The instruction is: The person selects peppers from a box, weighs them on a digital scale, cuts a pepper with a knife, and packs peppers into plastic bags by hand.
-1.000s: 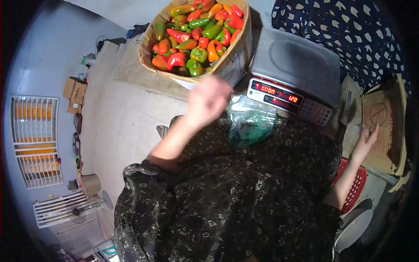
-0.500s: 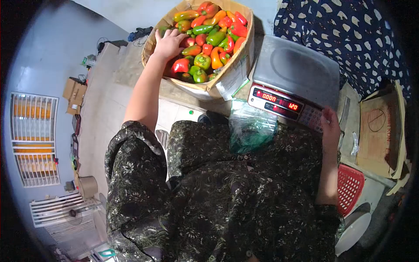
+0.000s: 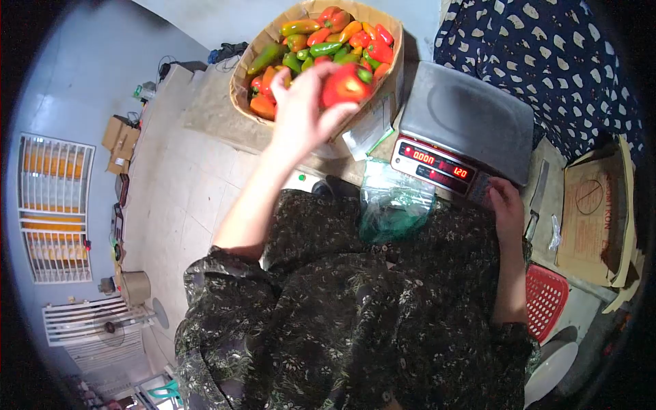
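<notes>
My left hand (image 3: pixel 305 102) is closed around a shiny red pepper (image 3: pixel 342 87), held above the near side of a lined box (image 3: pixel 240 96) filled with red, green and orange peppers. Motion slightly blurs the pepper. To the right of the box is a digital scale with a bare metal plate (image 3: pixel 471 113) and a lit red display (image 3: pixel 434 166). My right hand (image 3: pixel 507 205) rests by the scale's keypad (image 3: pixel 480 190), fingers loosely bent and apart, holding nothing that I can see. A green-tinted clear plastic bag (image 3: pixel 396 205) lies in my lap, against the scale's front.
A knife (image 3: pixel 538 188) lies right of the scale, beside an open cardboard box (image 3: pixel 591 212). Nearer me are a red perforated basket (image 3: pixel 547 301) and a white bowl (image 3: pixel 552 372). Dark patterned fabric (image 3: pixel 533 61) hangs behind the scale. Tiled floor (image 3: pixel 198 198) stretches to the left.
My left hand has lifted a red pepper from the box and swung it right, toward the scale. My right hand has shifted slightly left along the keypad. The display reads the same.
</notes>
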A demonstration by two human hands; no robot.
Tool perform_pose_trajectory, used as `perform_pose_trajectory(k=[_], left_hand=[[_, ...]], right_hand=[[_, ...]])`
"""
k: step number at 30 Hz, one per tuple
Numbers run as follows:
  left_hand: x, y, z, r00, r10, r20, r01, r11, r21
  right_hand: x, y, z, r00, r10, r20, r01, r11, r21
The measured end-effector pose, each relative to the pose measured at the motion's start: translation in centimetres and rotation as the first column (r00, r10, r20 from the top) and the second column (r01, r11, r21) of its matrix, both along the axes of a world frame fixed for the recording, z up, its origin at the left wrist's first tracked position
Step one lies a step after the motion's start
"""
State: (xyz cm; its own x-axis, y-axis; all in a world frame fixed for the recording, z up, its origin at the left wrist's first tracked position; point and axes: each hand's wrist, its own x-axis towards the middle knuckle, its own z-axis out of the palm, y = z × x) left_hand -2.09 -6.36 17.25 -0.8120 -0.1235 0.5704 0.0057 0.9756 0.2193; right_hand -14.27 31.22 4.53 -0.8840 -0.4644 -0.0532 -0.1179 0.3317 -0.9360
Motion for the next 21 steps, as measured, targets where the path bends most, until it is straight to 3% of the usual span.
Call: perform_pose_trajectory(k=[1,6,13,19,21], left_hand=[[0.6,2.0,0.4,0.999,-0.026,0.035,0.022,0.993,0.116],[1.9,7.9,0.2,0.978,-0.208,-0.022,0.202,0.915,0.349],[2.6,10.9,0.5,0.936,-0.291,-0.196,0.340,0.891,0.302],[2.6,11.6,0.6,0.904,-0.327,-0.275,0.396,0.882,0.254],[2.6,11.2,0.3,0.890,-0.343,-0.300,0.421,0.871,0.254]], right_hand=[[0.0,-0.1,0.2,1.000,0.008,-0.001,-0.008,1.000,0.002],[-0.5,0.5,-1.3,0.999,0.013,0.031,-0.012,0.999,-0.033],[-0.5,0.4,-1.1,0.998,-0.002,0.069,0.005,0.999,-0.053],[-0.9,0.3,-2.2,0.999,0.020,-0.037,-0.020,1.000,-0.018],[-0.5,-0.3,-1.7,0.999,0.017,0.040,-0.015,0.998,-0.060]])
